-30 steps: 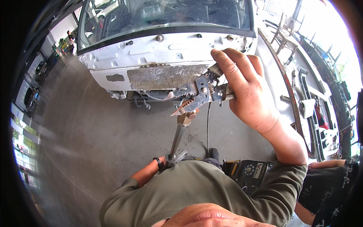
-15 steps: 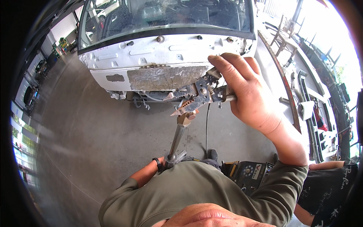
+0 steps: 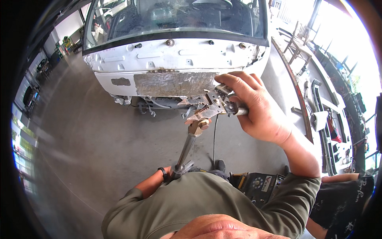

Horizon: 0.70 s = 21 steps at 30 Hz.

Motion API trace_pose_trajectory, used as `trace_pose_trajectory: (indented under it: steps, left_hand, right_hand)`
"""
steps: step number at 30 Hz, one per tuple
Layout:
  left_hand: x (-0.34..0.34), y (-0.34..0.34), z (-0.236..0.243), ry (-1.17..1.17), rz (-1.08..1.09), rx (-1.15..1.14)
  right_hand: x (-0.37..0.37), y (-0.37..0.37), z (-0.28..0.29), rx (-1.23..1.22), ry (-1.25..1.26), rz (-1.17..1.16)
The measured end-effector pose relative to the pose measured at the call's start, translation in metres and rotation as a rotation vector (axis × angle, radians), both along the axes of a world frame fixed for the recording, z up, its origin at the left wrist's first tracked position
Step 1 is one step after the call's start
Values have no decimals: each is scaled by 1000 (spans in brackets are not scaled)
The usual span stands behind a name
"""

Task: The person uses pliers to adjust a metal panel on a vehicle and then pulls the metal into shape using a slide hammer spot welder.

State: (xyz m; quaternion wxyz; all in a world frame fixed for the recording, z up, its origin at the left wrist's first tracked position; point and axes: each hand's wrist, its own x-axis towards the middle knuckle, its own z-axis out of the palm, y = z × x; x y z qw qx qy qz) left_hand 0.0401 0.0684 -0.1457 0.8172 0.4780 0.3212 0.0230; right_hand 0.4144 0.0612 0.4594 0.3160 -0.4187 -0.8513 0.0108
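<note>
My right hand (image 3: 258, 105) is closed around the handles of a serrated metal ground clamp (image 3: 213, 102). Its toothed jaws point left and stand apart. Just under the lower jaw, apparently touching it, is the brass-coloured head (image 3: 197, 127) of a dent-pulling gun (image 3: 185, 150) with a long steel shaft. Down at the gun's rear end is my left hand (image 3: 168, 172), below a black wristband (image 3: 162, 173); its fingers are mostly hidden by the gun and my shirt, but the hand appears to hold the gun up.
Ahead stands a white vehicle front (image 3: 119, 59) with a bare-metal patch (image 3: 173, 83). A dark cable (image 3: 215, 139) runs to the floor. Lower right are a black machine (image 3: 254, 185) with a dial and another person's arm (image 3: 340, 178). Parts and a chair (image 3: 298, 46) stand at right.
The right hand and clamp have shifted slightly left and the clamp has turned a little. The brass head remains under its lower jaw. The whole view has moved slightly.
</note>
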Motion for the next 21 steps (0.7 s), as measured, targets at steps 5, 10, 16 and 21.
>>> trace_pose_trajectory:
  steps: [5, 10, 16, 21]
  left_hand:
    - [13, 0, 38, -17, 30, -42]
    - [25, -5, 98, -33, 4, -55]
    - [32, -12, 171, -31, -19, -74]
    - [36, -10, 183, -43, -23, -87]
  right_hand:
    - [-6, 0, -10, -202, 138, 113]
    - [-7, 0, -9, -320, 142, 164]
    - [7, 9, 6, -125, -31, 94]
    - [26, 25, 19, -126, -232, 96]
